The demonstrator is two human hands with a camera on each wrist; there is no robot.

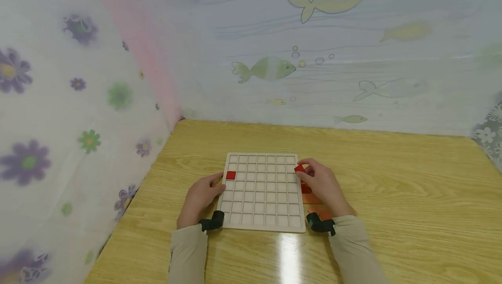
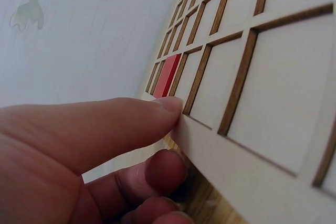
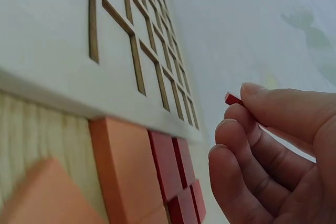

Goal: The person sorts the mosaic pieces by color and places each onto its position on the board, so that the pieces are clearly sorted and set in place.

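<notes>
A pale wooden grid board (image 1: 265, 228) lies flat on the table. One red square tile (image 1: 231, 175) sits in a cell of its leftmost column, also visible in the left wrist view as a red tile (image 2: 167, 76). My left hand (image 1: 201, 197) holds the board's left edge, the thumb (image 2: 152, 113) on the rim and the other fingers curled beside and below it. Between thumb and fingertips, my right hand (image 1: 320, 184) pinches another red tile (image 1: 300, 168) by the board's upper right edge. In the right wrist view that tile (image 3: 232, 98) is mostly hidden by the fingers.
Beside the board's right edge lie several red tiles (image 3: 167, 161) and orange tiles (image 3: 128, 163), partly hidden under the right hand in the head view. The wooden table (image 1: 412, 197) meets a fish-patterned wall (image 1: 251, 101) behind and a flowered wall (image 1: 78, 114) at left.
</notes>
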